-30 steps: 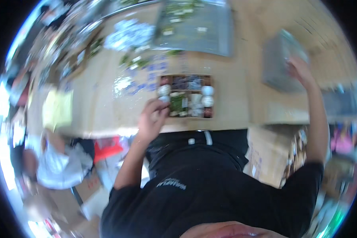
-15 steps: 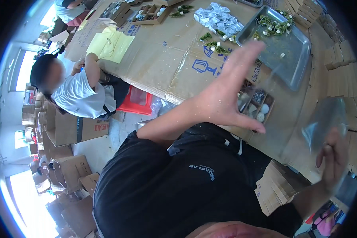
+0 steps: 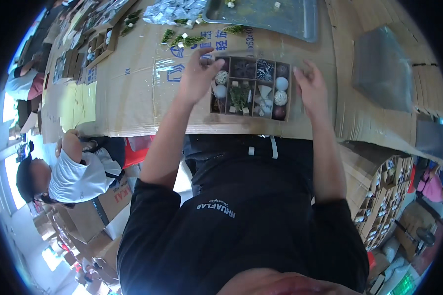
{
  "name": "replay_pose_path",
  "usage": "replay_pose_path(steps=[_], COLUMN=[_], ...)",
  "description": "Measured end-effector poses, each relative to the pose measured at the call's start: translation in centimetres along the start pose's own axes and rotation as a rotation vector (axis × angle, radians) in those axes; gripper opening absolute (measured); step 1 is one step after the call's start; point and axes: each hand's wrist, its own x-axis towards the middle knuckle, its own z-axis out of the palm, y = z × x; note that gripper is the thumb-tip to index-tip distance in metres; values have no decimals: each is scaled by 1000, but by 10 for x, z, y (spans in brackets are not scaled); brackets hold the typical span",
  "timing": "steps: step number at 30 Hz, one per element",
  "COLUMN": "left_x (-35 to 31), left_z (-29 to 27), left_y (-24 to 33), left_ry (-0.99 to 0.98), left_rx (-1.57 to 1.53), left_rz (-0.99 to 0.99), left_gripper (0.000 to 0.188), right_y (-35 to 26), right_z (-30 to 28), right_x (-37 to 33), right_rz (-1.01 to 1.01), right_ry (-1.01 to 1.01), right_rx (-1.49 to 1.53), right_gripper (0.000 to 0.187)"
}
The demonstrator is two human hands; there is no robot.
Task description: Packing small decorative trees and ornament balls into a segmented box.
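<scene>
A divided cardboard box lies on the table in front of me. Its compartments hold white and dark balls, a green moss bundle with small pale cubes, white pieces and dark patterned pieces. My left hand is at the box's far left corner, thumb and fingers apart, the thumb close to the rim. Just off the right side is my right hand, with its thumb apart from the fingers. Neither hand visibly grips anything.
Beyond the box are a metal tray, silver packets and moss bundles. A clear plastic bag stack lies on cardboard at right. A person in a white shirt sits at left; filled boxes are stacked below the table's right side.
My view has turned, so the box now sits in the middle. My left hand has come down to its left corner; my right hand has moved from near the plastic to its right side.
</scene>
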Motion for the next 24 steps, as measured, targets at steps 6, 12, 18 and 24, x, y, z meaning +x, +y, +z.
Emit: replay_pose_path(steps=[6,12,18,24], left_x=[-6,-83,-79,-77], left_z=[14,10,-4,4], left_y=[-24,-24,-6,-20], left_ry=[145,57,-21,5], left_rx=[470,386,176,612], left_rz=[52,-141,-242,-69], left_gripper=[58,48,45,42], right_y=[18,24,11,10], right_z=[6,13,-3,16], right_x=[-9,-87,-86,-105], right_rz=[50,-123,-43,-53], right_ry=[-104,-9,-319,-321], right_rx=[-514,-678,-478,-776], right_gripper=[63,56,56,67])
